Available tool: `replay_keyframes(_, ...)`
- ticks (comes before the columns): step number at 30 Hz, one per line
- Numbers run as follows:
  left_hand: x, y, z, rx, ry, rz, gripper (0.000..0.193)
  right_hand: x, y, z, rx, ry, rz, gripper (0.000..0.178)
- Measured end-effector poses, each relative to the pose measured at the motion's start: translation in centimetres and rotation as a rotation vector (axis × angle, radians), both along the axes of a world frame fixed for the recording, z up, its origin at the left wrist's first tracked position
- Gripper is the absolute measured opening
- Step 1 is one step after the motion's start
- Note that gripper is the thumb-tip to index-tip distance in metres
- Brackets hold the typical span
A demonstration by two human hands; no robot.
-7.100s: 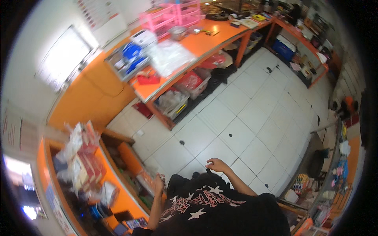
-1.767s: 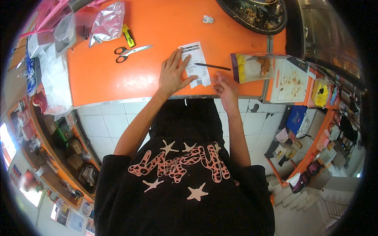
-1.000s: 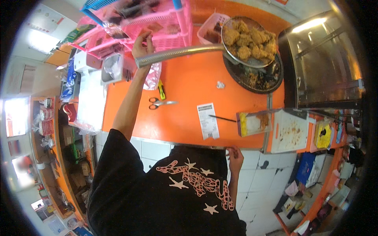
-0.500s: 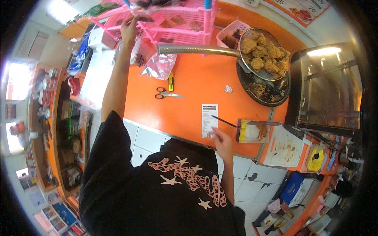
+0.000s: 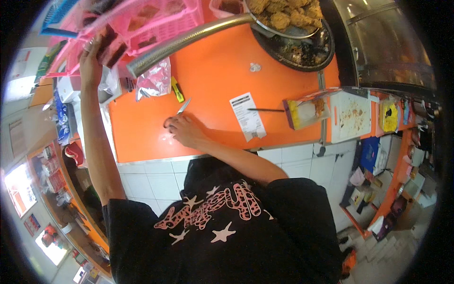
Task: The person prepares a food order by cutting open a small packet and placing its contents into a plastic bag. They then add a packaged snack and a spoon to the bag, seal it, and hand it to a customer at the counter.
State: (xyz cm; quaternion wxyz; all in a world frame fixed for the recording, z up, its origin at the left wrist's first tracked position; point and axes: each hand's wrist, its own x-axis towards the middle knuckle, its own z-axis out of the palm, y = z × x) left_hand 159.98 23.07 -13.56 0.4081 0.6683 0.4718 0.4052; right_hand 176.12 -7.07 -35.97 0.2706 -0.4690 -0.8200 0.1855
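My left hand [image 5: 91, 59] is raised at the pink rack on the far left, its fingers closed on dark reddish-brown sachets [image 5: 112, 51]. The exact number of sachets is hard to make out. On the orange counter, my right hand [image 5: 187, 131] has its fingers round the black handles of a pair of scissors [image 5: 183, 107]. The scissors' blades point away from me, and the hand partly hides the handles. Just beyond the blades lies a yellow box cutter [image 5: 177, 90]. A silver-pink foil bag [image 5: 154, 80] is left of it.
A long-handled strainer [image 5: 189, 40] of fried chicken [image 5: 286, 14] rests over a dark pan [image 5: 302, 54]. Right of my hands lie a printed receipt [image 5: 247, 116], a black pen [image 5: 266, 110], an opened food box [image 5: 309, 115] and a white cutting board [image 5: 351, 116]. A pink rack [image 5: 161, 26] stands behind.
My right hand has moved left from the receipt to the scissors and taken hold of their handles. My left hand stays at the rack, now with sachets plainly in it. The view has shifted.
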Motion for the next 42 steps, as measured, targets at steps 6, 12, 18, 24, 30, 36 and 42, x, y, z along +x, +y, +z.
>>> replay_keyframes(6, 2.2, -4.1, -0.1, -0.139, -0.464, 0.04, 0.044, 4.6, -5.6, 1.7, -0.022, 0.103, -0.244, 0.011)
replay_keyframes(12, 2.2, -4.9, 3.8, 0.048, -0.344, 0.034, 0.034, 4.1, -6.0, 5.3, -0.208, -0.01, -0.677, 0.018)
replay_keyframes(18, 3.8, -2.1, 8.5, -0.133, -0.656, -0.05, 0.033, 3.7, -7.5, 3.3, -0.205, -0.324, -0.754, 0.029)
replay_keyframes(24, 2.4, -4.8, 4.1, -0.365, -0.858, -0.366, 0.044, 3.0, -8.1, 5.2, -0.321, -0.283, -0.947, 0.026)
replay_keyframes(30, -3.2, -15.3, -7.0, -1.055, -0.945, 0.176, 0.033, 4.0, -8.2, 3.2, -0.233, -0.086, -0.619, 0.013)
replay_keyframes(36, -6.8, -20.7, -10.3, -1.141, -0.941, 0.202, 0.03, 3.7, -8.2, 6.8, -0.3, 0.013, -0.701, 0.024)
replay_keyframes(42, -7.3, -21.9, -9.7, -1.21, -0.856, 0.119, 0.027, 3.4, -9.2, 6.9, -0.351, -0.084, -0.593, 0.04)
